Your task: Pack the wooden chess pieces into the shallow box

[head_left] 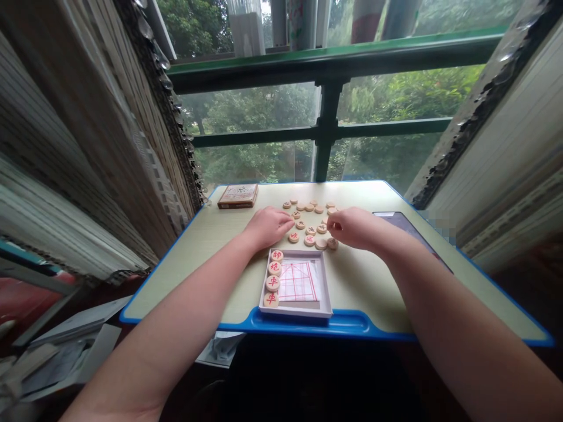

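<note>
Round wooden Chinese chess pieces lie loosely scattered on the table between my hands, some with red characters, like one piece [309, 240], others dark or blank. My left hand [268, 227] rests at their left side, fingers loosely stretched beside a dark-marked piece [300, 224]; nothing shows in it. On the right, my right hand [349, 227] has its fingers bent down and bunched at a piece [325, 221] that they partly hide. Nearer me stands a shallow white box [326, 287]. Red-marked pieces [273, 283] form a column along its left wall, beside a folded paper board [298, 281].
A small printed box [238, 196] sits at the table's back left. A dark flat tablet-like object [404, 234] lies right, partly behind my right arm. The pale table [189, 269] has a blue rim with a front groove. Curtains and a green-railed window [328, 105] surround it.
</note>
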A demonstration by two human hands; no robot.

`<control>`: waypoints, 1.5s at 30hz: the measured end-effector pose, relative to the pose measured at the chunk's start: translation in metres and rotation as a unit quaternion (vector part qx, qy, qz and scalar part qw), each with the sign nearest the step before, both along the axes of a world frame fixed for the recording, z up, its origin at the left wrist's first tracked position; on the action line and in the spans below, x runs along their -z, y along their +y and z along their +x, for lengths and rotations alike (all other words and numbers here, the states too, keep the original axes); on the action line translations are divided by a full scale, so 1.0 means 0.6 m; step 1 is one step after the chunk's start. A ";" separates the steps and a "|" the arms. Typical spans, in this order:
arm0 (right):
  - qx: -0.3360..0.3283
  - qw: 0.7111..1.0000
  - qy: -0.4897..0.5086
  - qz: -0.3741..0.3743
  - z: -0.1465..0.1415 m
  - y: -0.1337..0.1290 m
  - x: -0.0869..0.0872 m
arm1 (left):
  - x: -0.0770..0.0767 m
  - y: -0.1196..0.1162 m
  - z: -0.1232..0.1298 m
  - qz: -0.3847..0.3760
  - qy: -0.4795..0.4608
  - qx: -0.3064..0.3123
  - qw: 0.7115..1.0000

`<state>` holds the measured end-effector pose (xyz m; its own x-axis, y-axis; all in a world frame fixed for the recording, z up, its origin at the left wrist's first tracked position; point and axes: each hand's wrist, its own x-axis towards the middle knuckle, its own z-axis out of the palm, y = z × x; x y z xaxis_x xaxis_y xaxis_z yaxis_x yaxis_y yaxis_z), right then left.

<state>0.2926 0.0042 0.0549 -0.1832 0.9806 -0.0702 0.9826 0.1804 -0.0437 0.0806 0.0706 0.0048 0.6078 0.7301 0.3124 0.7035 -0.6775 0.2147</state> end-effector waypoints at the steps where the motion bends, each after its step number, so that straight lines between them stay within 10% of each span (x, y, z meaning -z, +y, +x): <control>1: -0.019 1.000 0.016 -0.013 -0.001 -0.004 -0.002 | 0.000 -0.001 0.001 0.002 0.003 -0.008 1.000; 11: -0.045 0.999 0.003 -0.031 -0.012 -0.001 0.013 | -0.009 -0.002 0.005 0.010 0.041 -0.104 0.994; 20: -0.048 0.997 0.001 -0.055 -0.008 0.004 0.007 | -0.003 0.009 -0.005 -0.063 -0.019 -0.069 0.995; 31: 0.018 0.996 0.025 0.087 0.022 0.039 0.039 | 0.001 0.021 -0.018 0.030 -0.011 -0.131 0.991; 45: -0.041 0.992 0.064 0.104 0.020 0.036 0.044 | -0.022 0.002 -0.037 -0.043 -0.014 -0.104 0.994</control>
<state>0.3046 0.0256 0.0284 -0.2566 0.9529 0.1617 0.9532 0.2772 -0.1206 0.0583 0.0718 0.0182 0.4330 0.8634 0.2587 0.8193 -0.4967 0.2865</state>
